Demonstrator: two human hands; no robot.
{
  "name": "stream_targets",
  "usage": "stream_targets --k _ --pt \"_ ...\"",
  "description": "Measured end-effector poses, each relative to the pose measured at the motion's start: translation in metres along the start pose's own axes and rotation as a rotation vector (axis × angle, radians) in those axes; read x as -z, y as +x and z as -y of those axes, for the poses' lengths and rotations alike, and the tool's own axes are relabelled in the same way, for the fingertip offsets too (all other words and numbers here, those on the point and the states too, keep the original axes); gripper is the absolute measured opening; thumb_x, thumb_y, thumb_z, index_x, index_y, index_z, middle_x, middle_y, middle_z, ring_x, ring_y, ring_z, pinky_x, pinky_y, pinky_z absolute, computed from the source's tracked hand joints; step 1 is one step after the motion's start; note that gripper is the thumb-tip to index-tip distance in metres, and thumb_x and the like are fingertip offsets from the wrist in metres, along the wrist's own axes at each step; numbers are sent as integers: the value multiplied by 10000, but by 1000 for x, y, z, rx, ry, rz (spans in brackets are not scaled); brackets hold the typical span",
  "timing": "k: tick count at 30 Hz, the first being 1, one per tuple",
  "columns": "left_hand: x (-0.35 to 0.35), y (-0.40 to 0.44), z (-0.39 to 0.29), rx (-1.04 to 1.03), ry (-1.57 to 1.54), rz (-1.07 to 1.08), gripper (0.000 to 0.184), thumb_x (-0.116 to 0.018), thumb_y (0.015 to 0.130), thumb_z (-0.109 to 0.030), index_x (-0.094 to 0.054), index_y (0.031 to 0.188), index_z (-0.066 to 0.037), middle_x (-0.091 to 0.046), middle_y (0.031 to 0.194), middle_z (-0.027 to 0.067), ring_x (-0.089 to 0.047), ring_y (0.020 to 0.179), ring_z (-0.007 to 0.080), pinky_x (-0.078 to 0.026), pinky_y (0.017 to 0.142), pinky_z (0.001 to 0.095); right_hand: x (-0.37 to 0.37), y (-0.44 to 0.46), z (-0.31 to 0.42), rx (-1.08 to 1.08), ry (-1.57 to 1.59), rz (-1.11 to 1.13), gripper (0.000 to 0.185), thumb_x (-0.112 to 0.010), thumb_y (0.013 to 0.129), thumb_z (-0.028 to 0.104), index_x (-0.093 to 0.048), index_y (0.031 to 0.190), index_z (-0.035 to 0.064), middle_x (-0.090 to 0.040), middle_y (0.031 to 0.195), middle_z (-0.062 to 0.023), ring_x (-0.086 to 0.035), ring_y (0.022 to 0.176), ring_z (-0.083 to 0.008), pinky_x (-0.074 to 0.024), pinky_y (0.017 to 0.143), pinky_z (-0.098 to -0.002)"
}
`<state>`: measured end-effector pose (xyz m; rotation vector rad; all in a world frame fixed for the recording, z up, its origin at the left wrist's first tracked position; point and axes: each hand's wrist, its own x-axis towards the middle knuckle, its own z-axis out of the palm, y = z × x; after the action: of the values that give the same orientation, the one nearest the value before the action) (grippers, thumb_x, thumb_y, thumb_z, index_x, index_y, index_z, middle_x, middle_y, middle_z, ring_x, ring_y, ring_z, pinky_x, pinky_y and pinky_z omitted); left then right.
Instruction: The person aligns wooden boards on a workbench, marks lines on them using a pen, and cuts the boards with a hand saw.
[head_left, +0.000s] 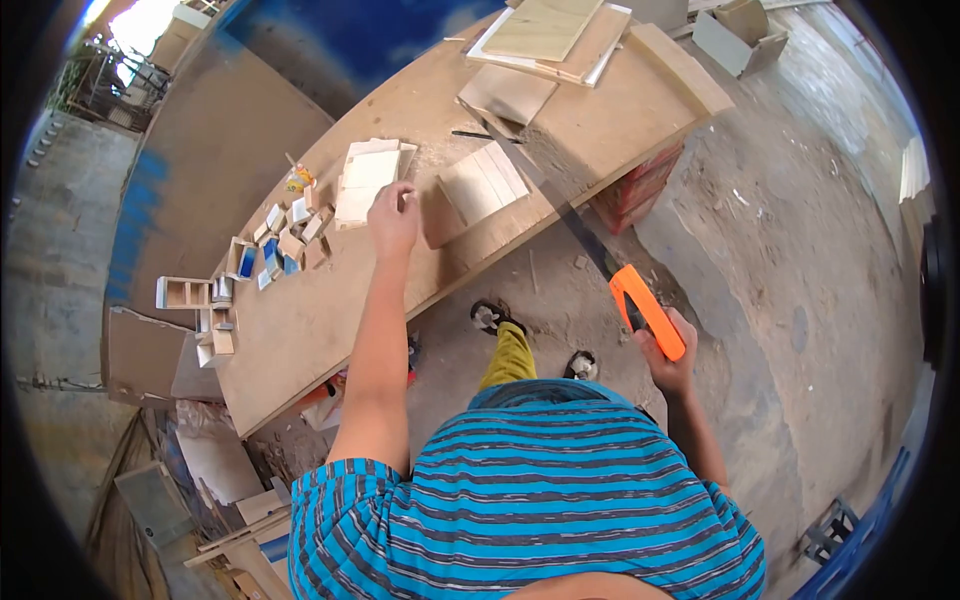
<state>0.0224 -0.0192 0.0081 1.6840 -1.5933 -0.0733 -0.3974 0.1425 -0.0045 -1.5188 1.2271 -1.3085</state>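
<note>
My right hand (672, 358) grips the orange handle of a hand saw (655, 318) out past the table's front edge. The dark blade slants up and left, its far end over the tabletop beside a thin wooden board. My left hand (393, 218) is above the table with its fingers curled together; whether something small is pinched in them I cannot make out. Just beyond it lie pale wooden pieces (368, 172), stacked. A light board (484, 184) with lines across it lies to the right of this hand, near the table edge.
Small wooden blocks (290, 243) and little box-like pieces (185, 293) cover the table's left end. Larger panels (545, 35) are piled at the far end, with sawdust nearby. A red crate-like object (640, 188) stands under the wooden table (290, 350).
</note>
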Motion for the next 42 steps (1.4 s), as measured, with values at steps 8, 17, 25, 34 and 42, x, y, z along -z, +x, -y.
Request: stream_targets --k 8,17,25,34,42 --pt "-14 -88 -26 377 -413 223 58 -658 847 -34 -684 880 5 -659 799 31 -606 750 96 -488 703 248 9 -4 -9 -95 38 -59 180 -701 812 106 -553 799 3 -474 668 -30 -422 601 -123 -345 564 -271" --pt "-27 -194 -64 154 -288 548 140 -640 782 2 -710 898 -31 -700 857 145 -695 794 250 -525 709 310 9 11 -1 -50 -9 -44 120 -665 817 43 -556 817 -6 -487 685 -25 -427 618 -106 -350 573 -258" --pt "-28 -238 -56 237 -267 641 215 -623 772 -55 -727 957 -87 -682 809 146 -682 744 301 -532 671 356 6 17 5 -37 -56 37 132 -659 870 95 -564 856 5 -496 750 0 -450 685 -99 -377 632 -250" --pt "2 -151 -67 21 -102 589 134 -709 819 -189 -704 810 -55 -622 695 161 -603 576 317 -469 555 384 1 16 -2 -66 -35 97 108 -649 867 71 -566 858 4 -501 743 -1 -461 683 -96 -378 629 -247" --pt "-39 -12 -61 -218 71 150 213 -575 894 -158 -638 1042 -18 -647 1056 167 -596 1013 345 -459 883 430 -20 18 10 -33 -1 51 167 -694 795 57 -536 790 2 -474 673 -60 -441 586 -166 -363 564 -285"
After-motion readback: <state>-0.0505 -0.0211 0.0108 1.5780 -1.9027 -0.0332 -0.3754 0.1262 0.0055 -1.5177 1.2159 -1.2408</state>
